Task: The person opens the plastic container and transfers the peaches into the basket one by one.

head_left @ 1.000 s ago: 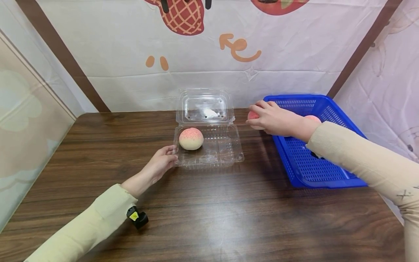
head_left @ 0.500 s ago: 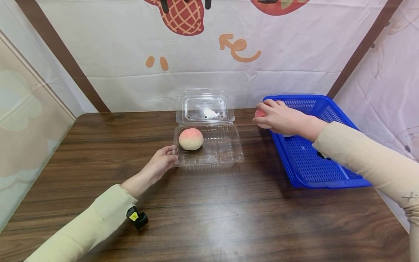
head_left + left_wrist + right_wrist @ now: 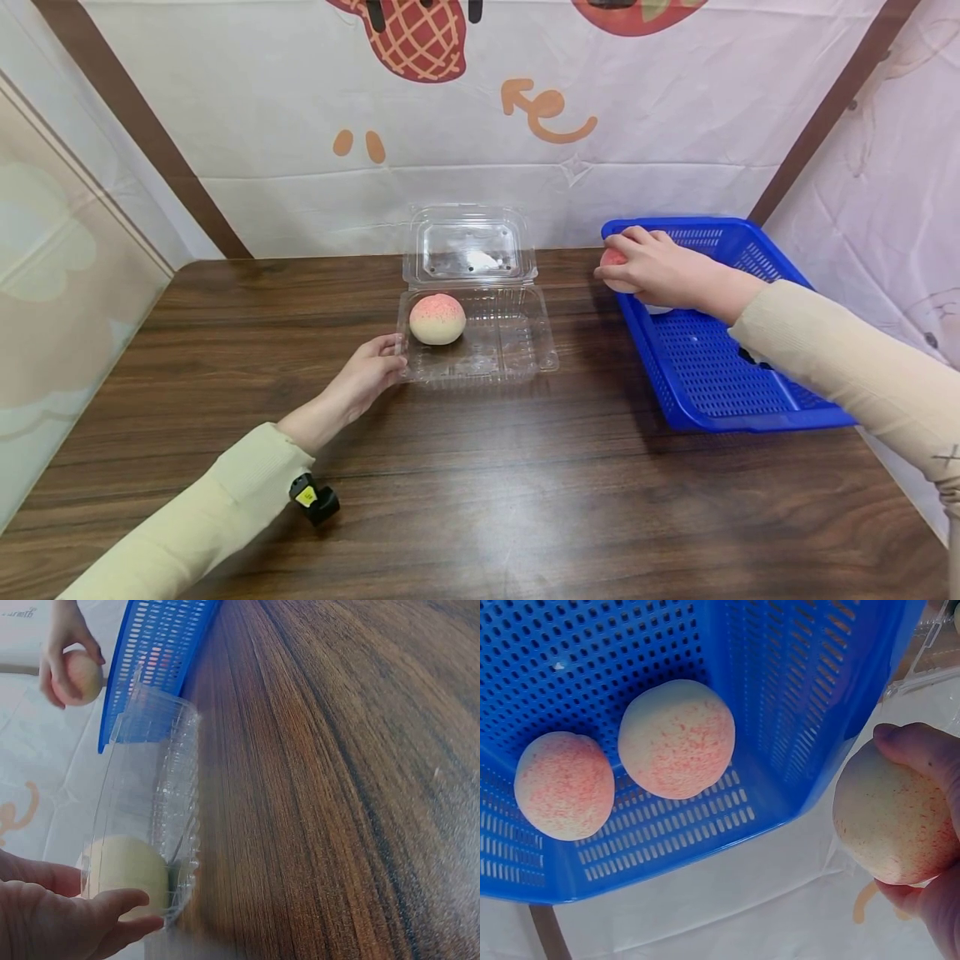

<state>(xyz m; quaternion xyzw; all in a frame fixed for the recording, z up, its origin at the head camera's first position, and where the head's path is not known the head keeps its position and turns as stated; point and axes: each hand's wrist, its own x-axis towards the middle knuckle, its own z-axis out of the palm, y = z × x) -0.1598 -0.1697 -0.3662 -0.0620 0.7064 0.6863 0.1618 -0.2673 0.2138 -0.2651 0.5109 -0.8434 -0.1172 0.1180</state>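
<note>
My left hand [image 3: 367,375] pinches the left edge of a clear plastic clamshell container [image 3: 517,337], whose lid [image 3: 471,242] is raised at the back. One pink-and-cream peach [image 3: 437,321] sits in the container's left part. My right hand [image 3: 663,273] grips another peach [image 3: 889,817], thumb on one side and fingers on the other. In the head view this hand overlaps the back left rim of a blue basket [image 3: 693,362]; in the right wrist view the gripped peach is outside the basket wall. Two more peaches, one paler [image 3: 676,739] and one pinker [image 3: 564,786], lie in the basket.
A dark wood-grain table [image 3: 480,483] carries the container and the basket. Behind it hangs a white cloth [image 3: 285,192] with printed figures. A black strap piece with a yellow label [image 3: 311,497] shows at the left sleeve.
My right hand has moved to the right with the peach, from between container and basket to the basket's back left rim. My left hand and the container have stayed in place.
</note>
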